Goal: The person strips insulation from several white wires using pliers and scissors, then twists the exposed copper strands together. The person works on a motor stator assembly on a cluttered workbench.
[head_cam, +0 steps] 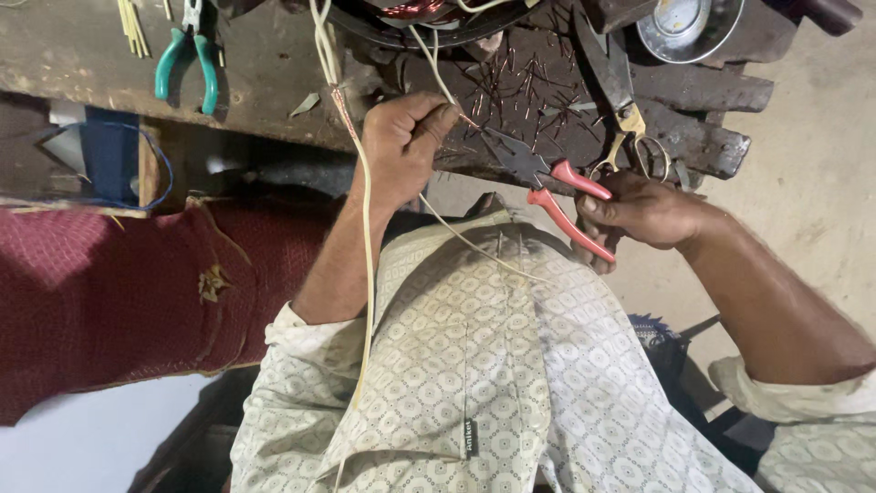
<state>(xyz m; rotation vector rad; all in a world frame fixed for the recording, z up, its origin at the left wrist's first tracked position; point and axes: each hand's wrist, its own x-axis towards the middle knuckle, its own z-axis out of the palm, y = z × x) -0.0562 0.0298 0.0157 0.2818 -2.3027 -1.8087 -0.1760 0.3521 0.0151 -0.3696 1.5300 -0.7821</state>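
The left hand [401,146] is curled shut, its thumb and forefinger pinching a thin pale wire [438,78] just where the bared copper tip pokes out toward the tool. The right hand [639,210] is wrapped around the two red handles of a pair of pliers [538,173], fingers part-closed on them with the handles spread a little apart; the dark nose of the pliers points at the wire tip, close beside the left fingertips, though whether the nose actually bites the wire cannot be told. One such red-handled pair is in hand. On the worn wooden bench [265,64] beyond lie one pair of green-handled pliers [187,59], one pair of scissors [620,110] with brassy loops, and one round metal bowl [689,27]. Many short copper wire clippings [520,78] are scattered over the dark bench top, too many to count. A second pale cord [367,237] runs down past the left forearm.
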